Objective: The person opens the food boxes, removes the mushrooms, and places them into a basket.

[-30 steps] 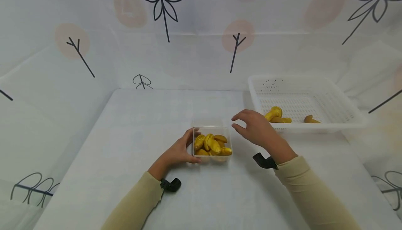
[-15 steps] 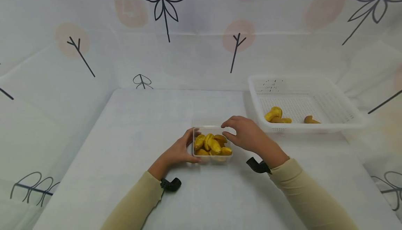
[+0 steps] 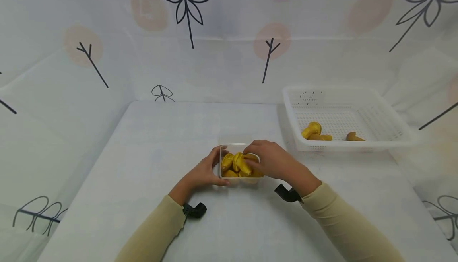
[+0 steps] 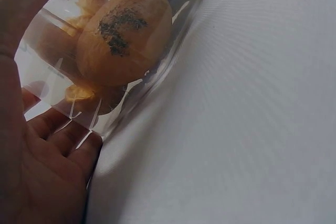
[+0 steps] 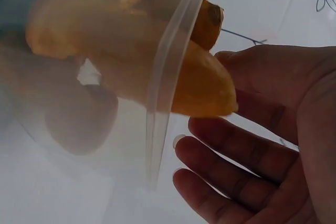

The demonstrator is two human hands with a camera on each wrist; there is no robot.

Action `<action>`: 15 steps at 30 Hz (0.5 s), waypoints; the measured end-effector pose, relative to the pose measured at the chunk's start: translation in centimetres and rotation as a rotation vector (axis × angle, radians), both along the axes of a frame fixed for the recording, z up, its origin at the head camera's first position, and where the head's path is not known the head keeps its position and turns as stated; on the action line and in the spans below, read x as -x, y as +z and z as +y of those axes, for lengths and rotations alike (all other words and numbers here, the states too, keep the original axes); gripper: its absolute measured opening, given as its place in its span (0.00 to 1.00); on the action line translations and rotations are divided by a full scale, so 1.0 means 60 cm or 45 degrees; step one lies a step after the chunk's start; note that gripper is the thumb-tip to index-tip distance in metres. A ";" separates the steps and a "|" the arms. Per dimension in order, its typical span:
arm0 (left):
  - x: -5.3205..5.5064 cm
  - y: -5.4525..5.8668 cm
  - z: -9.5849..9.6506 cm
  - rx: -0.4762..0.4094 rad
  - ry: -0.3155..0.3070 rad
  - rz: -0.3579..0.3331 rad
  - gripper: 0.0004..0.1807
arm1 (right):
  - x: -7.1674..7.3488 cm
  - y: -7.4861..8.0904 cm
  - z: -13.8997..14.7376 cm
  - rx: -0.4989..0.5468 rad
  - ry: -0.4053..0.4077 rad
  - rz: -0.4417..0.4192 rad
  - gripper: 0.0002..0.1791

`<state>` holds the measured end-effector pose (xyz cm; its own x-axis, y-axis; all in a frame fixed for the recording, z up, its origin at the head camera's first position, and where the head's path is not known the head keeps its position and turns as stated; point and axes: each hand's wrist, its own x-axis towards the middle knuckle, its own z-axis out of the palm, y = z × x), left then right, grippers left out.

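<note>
A clear plastic box [image 3: 240, 178] stands on the table, holding several yellow banana-shaped pieces [image 3: 227, 162]. My left hand [image 3: 204, 171] grips its left side, fingers behind and thumb in front. Through the wall, the left wrist view shows a rounded orange-brown piece [image 4: 125, 35] with dark specks. My right hand [image 3: 272, 159] reaches over the box's right side, thumb and fingers spread above the contents and hiding part of them. In the right wrist view, a yellow piece [image 5: 203, 87] sticks out past the rim, between the right thumb and the forefinger. Both lie right at it.
A white perforated basket [image 3: 354, 146] sits at the back right of the table [image 3: 171, 134]. Inside are a few yellow-brown pieces [image 3: 312, 129] on the left and another brownish piece [image 3: 353, 136] nearer the middle. Patterned white cloth [image 3: 222, 67] hangs behind the table.
My right hand has moved left and down from beside the basket to over the box. The left hand and the box have kept their place.
</note>
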<state>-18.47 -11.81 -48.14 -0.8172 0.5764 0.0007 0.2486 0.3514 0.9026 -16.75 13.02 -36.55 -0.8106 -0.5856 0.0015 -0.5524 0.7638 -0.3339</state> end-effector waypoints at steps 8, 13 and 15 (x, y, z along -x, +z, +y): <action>0.000 -0.002 0.000 0.002 -0.004 0.015 0.62 | -0.004 -0.009 -0.010 -0.012 0.060 0.023 0.14; 0.000 -0.003 0.000 0.013 0.002 0.014 0.62 | -0.007 -0.012 -0.014 -0.022 0.065 0.022 0.14; 0.000 -0.003 0.000 0.016 0.004 0.015 0.62 | -0.008 -0.013 -0.016 -0.031 0.062 0.020 0.14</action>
<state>-18.46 -11.82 -48.32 -0.8189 0.5739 0.0034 0.2584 0.3634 0.8951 -16.30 12.05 -37.31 -0.7810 -0.6245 -0.0012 -0.5942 0.7437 -0.3064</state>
